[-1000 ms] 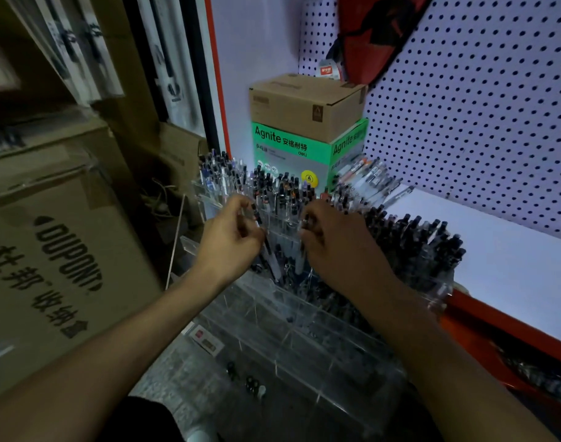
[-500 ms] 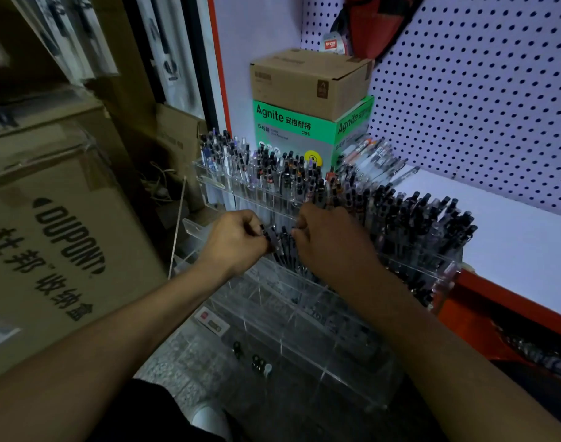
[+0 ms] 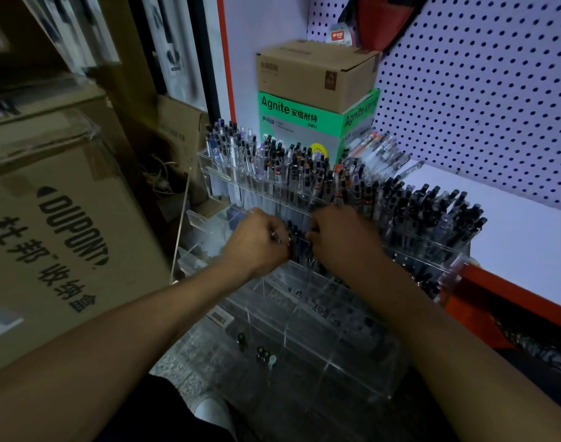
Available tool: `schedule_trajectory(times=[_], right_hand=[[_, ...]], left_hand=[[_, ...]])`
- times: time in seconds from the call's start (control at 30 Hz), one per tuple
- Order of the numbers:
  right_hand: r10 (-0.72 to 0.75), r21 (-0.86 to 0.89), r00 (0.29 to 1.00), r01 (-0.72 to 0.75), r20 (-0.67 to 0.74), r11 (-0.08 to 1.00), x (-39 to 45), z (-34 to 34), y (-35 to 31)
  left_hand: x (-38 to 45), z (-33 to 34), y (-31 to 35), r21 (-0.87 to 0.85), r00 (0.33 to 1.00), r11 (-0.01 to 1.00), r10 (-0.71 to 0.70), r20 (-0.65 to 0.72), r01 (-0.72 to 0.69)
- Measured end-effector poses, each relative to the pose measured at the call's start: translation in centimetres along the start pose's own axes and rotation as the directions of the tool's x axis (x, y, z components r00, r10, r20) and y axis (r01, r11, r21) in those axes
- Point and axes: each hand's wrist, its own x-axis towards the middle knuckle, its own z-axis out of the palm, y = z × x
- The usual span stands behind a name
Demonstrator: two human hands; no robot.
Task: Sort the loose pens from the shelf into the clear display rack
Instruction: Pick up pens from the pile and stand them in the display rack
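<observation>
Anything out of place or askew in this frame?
A few pen caps or similar small pieces lie on the floor below the clear display rack. Loose pens lie slanted on the shelf behind it.

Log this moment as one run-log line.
left hand: grips dark pens | right hand: fingers curled at pens | clear acrylic display rack: partly filled
</observation>
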Motion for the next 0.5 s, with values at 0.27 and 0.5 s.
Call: schedule_trajectory(times=[0.27,0.5], right_hand=[[-0.033,0.213,0.995,0.012,0.096,0.977,-0.8,-0.6,1.3],[-0.083,0.228,0.988,0.052,0.127,0.972,-0.9,-0.7,1.9]], left_hand=[[0.0,-0.2,-0.2,0.107,0.994,0.992,0.05,0.097,-0.06],[0.6,-1.6,0.7,0.005,0.977,0.985,-0.17,0.126,0.171]])
